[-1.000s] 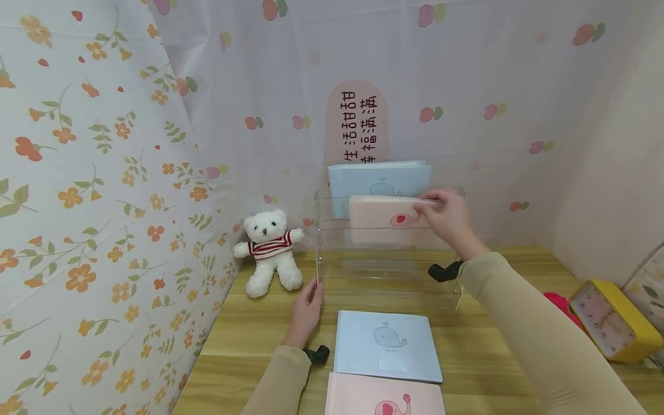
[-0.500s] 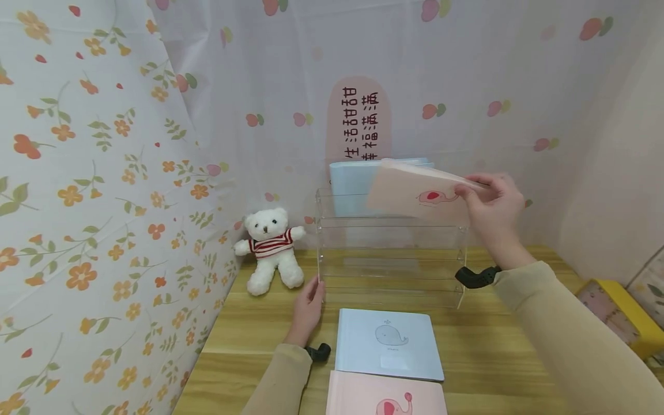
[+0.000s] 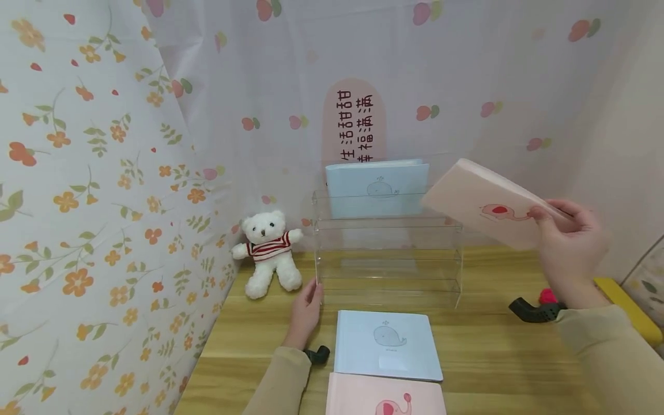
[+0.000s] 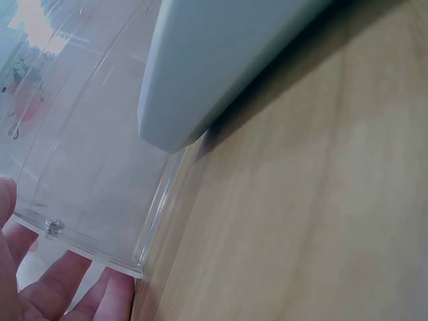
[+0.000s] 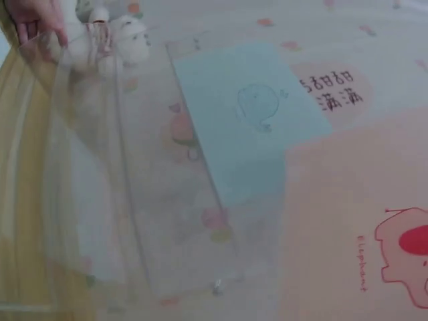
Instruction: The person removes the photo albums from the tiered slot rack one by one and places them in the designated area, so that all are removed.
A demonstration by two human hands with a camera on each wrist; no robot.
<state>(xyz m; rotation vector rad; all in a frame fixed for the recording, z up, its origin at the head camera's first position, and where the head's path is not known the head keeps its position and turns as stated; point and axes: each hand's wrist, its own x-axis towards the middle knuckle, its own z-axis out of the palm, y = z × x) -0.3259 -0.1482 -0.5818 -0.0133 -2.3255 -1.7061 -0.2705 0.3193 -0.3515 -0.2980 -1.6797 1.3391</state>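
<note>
My right hand [image 3: 576,248] pinches a pink album with a red elephant [image 3: 482,196] by its right end. The album is tilted in the air, right of a clear acrylic rack [image 3: 459,276]. In the right wrist view, the same pink album [image 5: 334,187] fills the lower right corner. My left hand [image 3: 305,314] grips the rack's lower left side; in the left wrist view, thumb and fingers [image 4: 60,281] lie on either side of its panel edge. A light blue whale album [image 3: 342,184] stands in the rack's top tier.
On the wooden table, a second blue whale album [image 3: 358,346] lies in front of the rack, with another pink elephant album [image 3: 344,397] nearer me. A white teddy bear [image 3: 267,230] sits at the left. A yellow clock [image 3: 635,311] stands right, partly behind my arm.
The pink album has come out of the rack, moving right and tilting in my right hand, which uncovers the blue album behind. My left hand stays at the rack's side.
</note>
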